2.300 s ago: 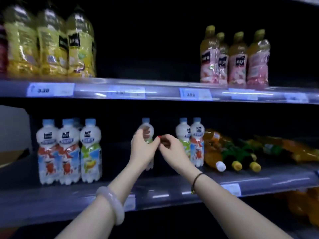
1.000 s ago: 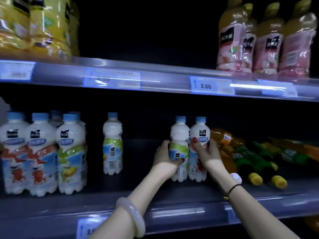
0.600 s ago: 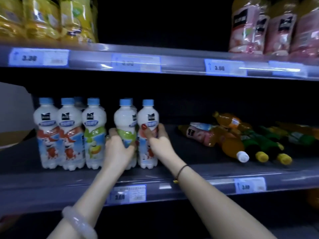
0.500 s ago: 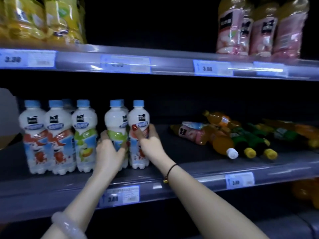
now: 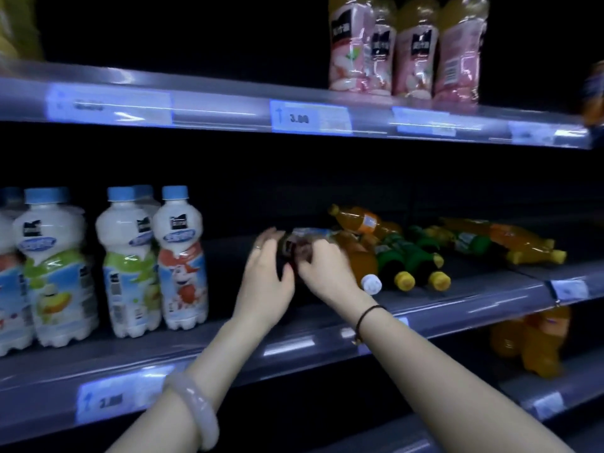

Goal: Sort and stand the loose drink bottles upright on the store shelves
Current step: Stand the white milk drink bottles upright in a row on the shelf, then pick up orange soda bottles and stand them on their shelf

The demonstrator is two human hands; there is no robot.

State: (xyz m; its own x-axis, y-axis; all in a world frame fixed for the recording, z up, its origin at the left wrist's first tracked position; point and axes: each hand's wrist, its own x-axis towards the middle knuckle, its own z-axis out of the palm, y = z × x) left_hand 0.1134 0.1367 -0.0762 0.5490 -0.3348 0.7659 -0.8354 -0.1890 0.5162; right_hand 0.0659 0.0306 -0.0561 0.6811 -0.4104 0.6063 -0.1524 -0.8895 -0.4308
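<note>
A pink-labelled juice bottle point(image 5: 302, 233) lies on its side on the middle shelf point(image 5: 457, 300), at the left end of a pile of fallen orange bottles point(image 5: 366, 223) and green bottles point(image 5: 402, 256). My left hand point(image 5: 266, 279) curls round its left end. My right hand point(image 5: 325, 271) grips it from the right, fingers over its top. Both hands are blurred and cover most of the bottle. Several white milk-drink bottles point(image 5: 179, 256) with blue caps stand upright at the left of the same shelf.
Pink-labelled juice bottles point(image 5: 405, 50) stand upright on the upper shelf point(image 5: 228, 106) at the right. More orange bottles point(image 5: 536, 344) stand on the lower shelf at the right. Price tags point(image 5: 310, 117) line the shelf edges. Bare shelf lies between the white bottles and my hands.
My hands let go of the two white bottles, which now stand beside the left group. Both hands moved right onto the fallen pink-labelled bottle. The view shifted right.
</note>
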